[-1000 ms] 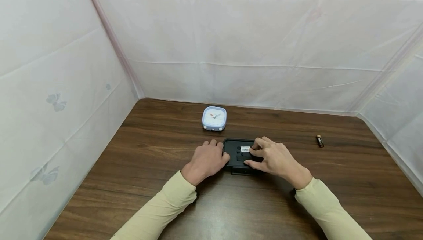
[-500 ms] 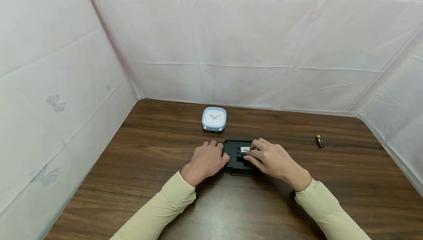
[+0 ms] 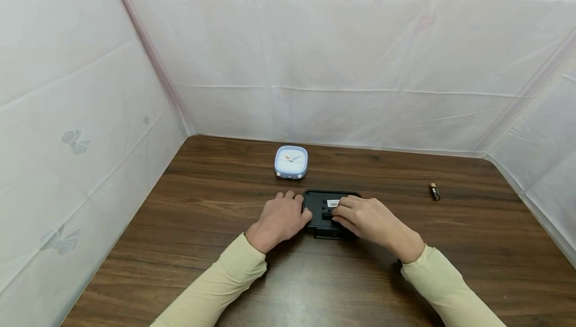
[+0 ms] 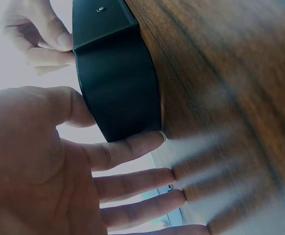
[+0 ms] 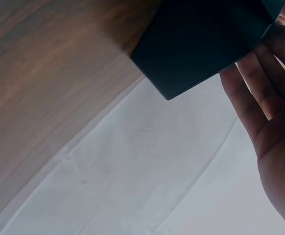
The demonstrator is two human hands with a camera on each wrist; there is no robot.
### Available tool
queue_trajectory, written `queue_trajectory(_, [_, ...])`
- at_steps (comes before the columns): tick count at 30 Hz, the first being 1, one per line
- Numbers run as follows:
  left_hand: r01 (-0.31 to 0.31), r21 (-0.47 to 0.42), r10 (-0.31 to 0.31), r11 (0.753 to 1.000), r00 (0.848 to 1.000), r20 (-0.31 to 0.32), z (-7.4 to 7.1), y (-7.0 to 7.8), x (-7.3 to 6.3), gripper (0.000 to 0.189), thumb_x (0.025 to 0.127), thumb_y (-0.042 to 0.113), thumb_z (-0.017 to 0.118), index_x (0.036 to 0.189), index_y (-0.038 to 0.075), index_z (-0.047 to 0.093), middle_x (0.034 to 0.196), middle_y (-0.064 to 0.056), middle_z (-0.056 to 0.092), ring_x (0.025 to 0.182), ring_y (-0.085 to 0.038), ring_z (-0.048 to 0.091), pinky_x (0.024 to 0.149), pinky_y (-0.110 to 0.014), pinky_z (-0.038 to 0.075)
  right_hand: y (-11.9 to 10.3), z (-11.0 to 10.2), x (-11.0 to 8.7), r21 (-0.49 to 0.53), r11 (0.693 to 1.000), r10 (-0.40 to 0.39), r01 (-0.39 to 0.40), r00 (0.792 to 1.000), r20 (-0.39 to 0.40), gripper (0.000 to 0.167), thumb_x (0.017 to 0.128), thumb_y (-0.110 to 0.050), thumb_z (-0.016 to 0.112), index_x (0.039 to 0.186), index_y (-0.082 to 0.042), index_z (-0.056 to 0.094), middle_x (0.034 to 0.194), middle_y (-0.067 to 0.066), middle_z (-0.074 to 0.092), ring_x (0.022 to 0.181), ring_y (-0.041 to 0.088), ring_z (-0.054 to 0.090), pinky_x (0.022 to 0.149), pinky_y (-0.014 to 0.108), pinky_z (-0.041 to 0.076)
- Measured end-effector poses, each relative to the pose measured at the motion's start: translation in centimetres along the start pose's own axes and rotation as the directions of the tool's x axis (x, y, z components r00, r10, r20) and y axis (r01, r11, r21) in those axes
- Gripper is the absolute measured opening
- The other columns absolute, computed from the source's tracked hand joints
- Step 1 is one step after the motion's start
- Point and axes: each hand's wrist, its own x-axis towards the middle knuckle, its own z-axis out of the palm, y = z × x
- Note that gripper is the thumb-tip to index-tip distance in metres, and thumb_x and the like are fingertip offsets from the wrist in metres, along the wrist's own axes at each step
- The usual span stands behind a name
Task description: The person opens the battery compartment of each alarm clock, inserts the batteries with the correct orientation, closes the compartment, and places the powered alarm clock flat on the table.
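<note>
A black rectangular device (image 3: pixel 316 201) lies back side up on the table, with a barcode label (image 3: pixel 333 203) and a dark battery compartment (image 3: pixel 326 216) on its back. My left hand (image 3: pixel 280 218) grips its left end; in the left wrist view the thumb and index finger (image 4: pixel 128 150) lie at two edges of the black casing (image 4: pixel 118 85). Curled over the device's right half, my right hand (image 3: pixel 371 221) pinches at the small compartment cover, which its fingers mostly hide. In the right wrist view several right-hand fingers (image 5: pixel 250 93) meet the casing's edge (image 5: pixel 201 44).
A light-blue alarm clock (image 3: pixel 291 162) stands behind the device, a little to its left. One small battery (image 3: pixel 434 192) lies off to the right on the wooden table (image 3: pixel 216 182). White sheeting (image 3: pixel 288 112) hangs at the back and both sides.
My right thumb and fingertips have drawn together over the device's back, and the compartment there now looks dark and uncovered. The left hand and the device have stayed in place.
</note>
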Motion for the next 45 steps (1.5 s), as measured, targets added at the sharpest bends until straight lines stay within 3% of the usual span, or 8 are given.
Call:
queue_trajectory(11, [-0.001, 0.000, 0.001, 1.000, 1.000, 0.003, 0.1, 0.0, 0.1, 0.040, 0.109, 0.033, 0.052, 0.127, 0.001, 0.069, 0.110, -0.014, 0.062, 0.098, -0.030, 0.056, 0.089, -0.047, 0.054, -0.9, 0.0, 0.1, 0.018, 0.996, 0.086, -0.086, 0.996, 0.017, 0.030, 0.083, -0.007, 0.092, 0.086, -0.015, 0.064, 0.090, -0.003, 0.060, 0.079, 0.011, 0.061, 0.060, 0.029, 0.054])
queue_trajectory(23, [0.011, -0.002, -0.011, 1.000, 1.000, -0.011, 0.1, 0.1, 0.0, 0.043, 0.109, 0.035, 0.053, 0.130, 0.000, 0.068, 0.115, -0.015, 0.064, 0.102, -0.032, 0.059, 0.090, -0.048, 0.054, -1.0, -0.7, 0.4, 0.095, 0.985, 0.142, -0.143, 0.990, 0.014, 0.028, 0.082, -0.005, 0.091, 0.086, -0.015, 0.065, 0.094, -0.004, 0.061, 0.078, 0.008, 0.057, 0.058, 0.026, 0.051])
queue_trajectory(33, [0.000, -0.018, 0.000, 1.000, 1.000, -0.007, 0.1, 0.0, 0.1, 0.041, 0.108, 0.032, 0.053, 0.130, 0.000, 0.068, 0.115, -0.014, 0.063, 0.099, -0.030, 0.056, 0.090, -0.047, 0.054, 0.1, -2.3, 0.2, 0.089, 0.985, 0.153, -0.146, 0.986, -0.072, 0.030, 0.078, 0.004, 0.088, 0.088, -0.013, 0.066, 0.094, -0.004, 0.063, 0.070, 0.007, 0.057, 0.052, 0.024, 0.047])
queue_trajectory(45, [0.004, -0.018, -0.004, 1.000, 1.000, 0.002, 0.1, 0.0, 0.1, 0.043, 0.109, 0.034, 0.052, 0.132, 0.000, 0.067, 0.118, -0.015, 0.063, 0.103, -0.031, 0.057, 0.091, -0.048, 0.054, 2.0, -4.0, -0.8, 0.028, 0.971, 0.237, -0.237, 0.972, 0.000, 0.018, 0.088, 0.000, 0.080, 0.089, -0.013, 0.067, 0.095, -0.003, 0.062, 0.072, 0.010, 0.058, 0.054, 0.029, 0.050])
